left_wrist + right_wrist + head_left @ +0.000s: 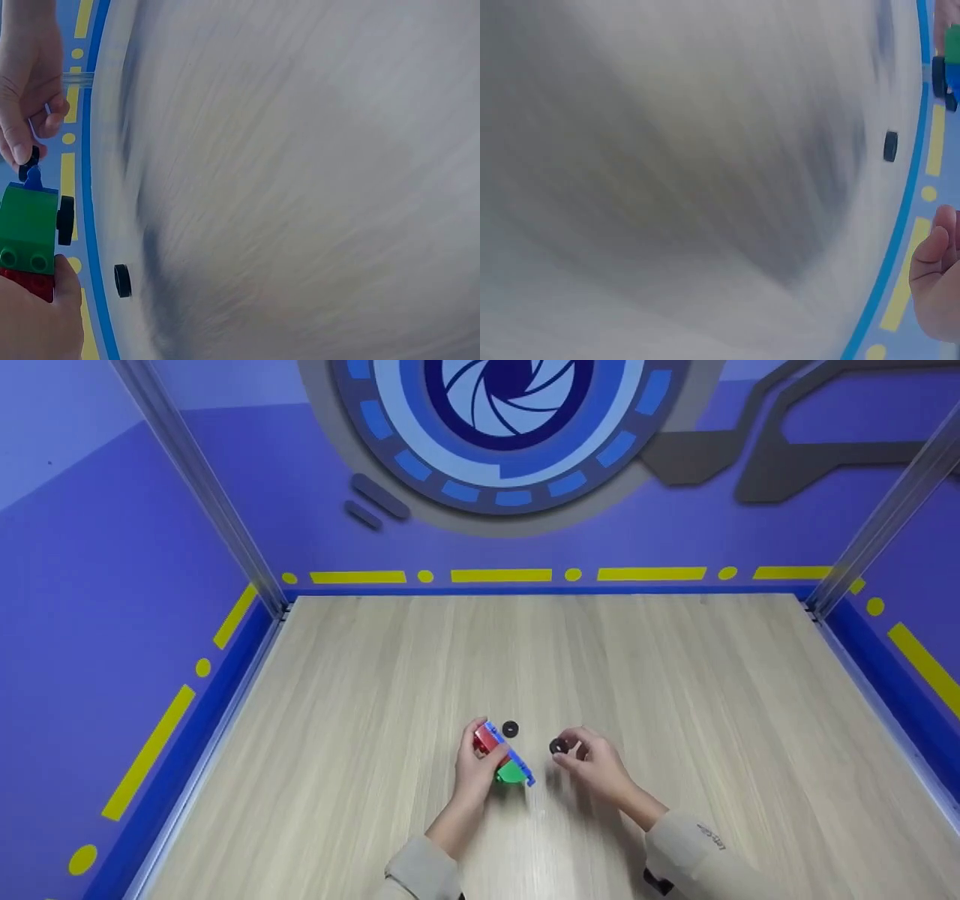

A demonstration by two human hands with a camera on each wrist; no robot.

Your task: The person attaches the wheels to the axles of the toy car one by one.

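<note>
My left hand [474, 769] grips a toy vehicle built of blocks, with a red block [487, 738], a green block [511, 772] and a blue base [520, 766] tilted on its side. A black wheel [66, 220] shows on the side of the toy in the left wrist view. To the right, my right hand [600, 765] pinches a small black wheel [558, 745] between thumb and fingers, apart from the toy in the head view. Another black wheel [510, 729] lies on the table just beyond the toy. In the right wrist view the toy is mostly cut off.
A light wood-grain table [375, 675] spreads around both hands. Blue-purple panels with yellow dashes [501, 575] close off the back and sides, and metal posts [210, 487] stand at the back corners.
</note>
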